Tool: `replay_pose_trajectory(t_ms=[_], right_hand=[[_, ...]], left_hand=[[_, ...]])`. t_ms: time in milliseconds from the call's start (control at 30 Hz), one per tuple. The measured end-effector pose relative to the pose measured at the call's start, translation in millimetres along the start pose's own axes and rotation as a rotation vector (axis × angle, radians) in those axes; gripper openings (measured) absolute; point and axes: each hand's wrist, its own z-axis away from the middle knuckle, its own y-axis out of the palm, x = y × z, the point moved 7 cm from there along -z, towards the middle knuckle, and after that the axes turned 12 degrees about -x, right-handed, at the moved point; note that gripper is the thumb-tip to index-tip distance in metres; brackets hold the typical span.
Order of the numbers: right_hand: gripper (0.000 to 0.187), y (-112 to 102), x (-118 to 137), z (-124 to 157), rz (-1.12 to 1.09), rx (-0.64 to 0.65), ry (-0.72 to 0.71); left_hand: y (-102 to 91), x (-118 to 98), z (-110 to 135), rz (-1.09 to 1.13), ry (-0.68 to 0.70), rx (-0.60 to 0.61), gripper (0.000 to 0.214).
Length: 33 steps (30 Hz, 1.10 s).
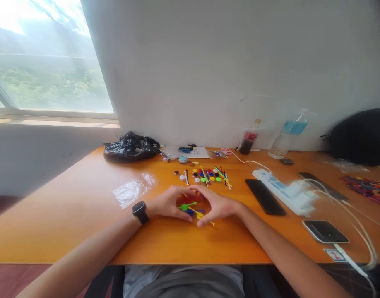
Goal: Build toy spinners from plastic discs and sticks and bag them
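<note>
My left hand [169, 203] and my right hand [216, 205] meet at the middle of the orange table [84, 215], fingers curled toward each other around a small build of coloured rods and discs [191, 209]: green, yellow, blue and red pieces. Both hands pinch parts of it; a yellow rod tip sticks out below my right fingers. A black watch [139, 211] sits on my left wrist. Just beyond the hands lies a spread of loose coloured discs and rods [208, 175].
A black plastic bag [131, 147] lies at the back left, a clear wrapper [134, 189] nearer. To the right are a black phone [265, 196], a white power strip [286, 191] with cables, another phone [325, 231], a water bottle [287, 134] and more coloured pieces [368, 188].
</note>
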Motion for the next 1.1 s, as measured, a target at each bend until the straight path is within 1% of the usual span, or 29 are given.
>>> replay_pose_trajectory(t_ms=[33,67,100,200,367,467,567,700,767,833,900,967,1100], right_hand=[[0.114,0,-2,1,0.026,0.007,0.001],[0.116,-1,-4,1,0.047,0.006,0.011],[0.115,-1,-8,1,0.06,-0.001,0.025],[0.099,-1,-13,-3,0.037,-0.038,0.046],[0.067,-3,-6,-8,0.0,-0.076,0.041],[0.052,-4,-4,-8,0.024,-0.082,0.028],[0.049,-4,-9,-9,0.016,-0.091,0.04],[0.05,-5,-18,-9,-0.004,-0.11,0.063],[0.049,-4,-18,-9,-0.033,-0.109,0.079],[0.047,-3,-17,-9,-0.055,-0.1,0.098],[0.043,-3,-15,-9,-0.035,-0.109,0.112],[0.041,-5,-13,-9,0.004,-0.13,0.12],[0.038,-5,-13,-8,0.024,-0.128,0.131]], left_hand=[[-0.3,0,0,-0.003,0.006,0.006,0.06],[-0.1,2,0,-0.013,0.005,0.014,0.055],[0.3,4,0,-0.027,-0.002,0.018,0.049],[1.2,13,0,-0.063,-0.039,-0.005,0.04],[1.0,30,2,-0.066,-0.118,-0.07,0.039],[0.7,35,2,-0.05,-0.134,-0.081,0.041],[-1.0,28,1,-0.077,-0.087,-0.069,0.044],[-8.4,9,-1,-0.186,-0.001,-0.056,0.052],[-11.0,0,-3,-0.224,0.033,-0.029,0.056],[-11.4,-5,-3,-0.241,0.056,0.008,0.052],[-11.5,-6,-3,-0.246,0.061,0.022,0.041],[-12.7,-4,-3,-0.245,0.044,-0.001,0.033],[-13.4,2,-3,-0.23,-0.007,-0.028,0.03]])
